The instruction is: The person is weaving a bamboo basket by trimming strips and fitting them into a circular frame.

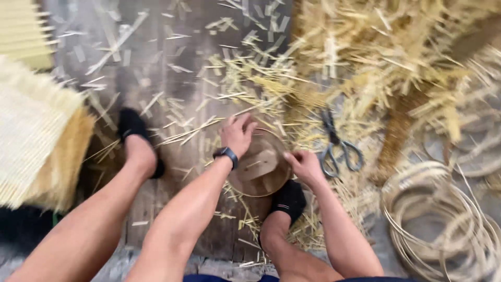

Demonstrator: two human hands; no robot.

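A round wooden disc with a thin bamboo hoop around it (261, 166) lies on the floor between my feet. My left hand (237, 133), with a dark watch on the wrist, grips the far left rim of the hoop. My right hand (303, 166) pinches the rim at the disc's right side. My right foot in a black sock (288, 201) rests against the disc's near edge. My left foot (138, 143) stands apart to the left.
Metal scissors (336, 146) lie just right of the disc. Bamboo slivers and offcuts (245, 78) litter the wooden floor. Coiled bamboo hoops (443, 219) lie at the right. Woven bamboo mats (31, 136) are stacked at the left.
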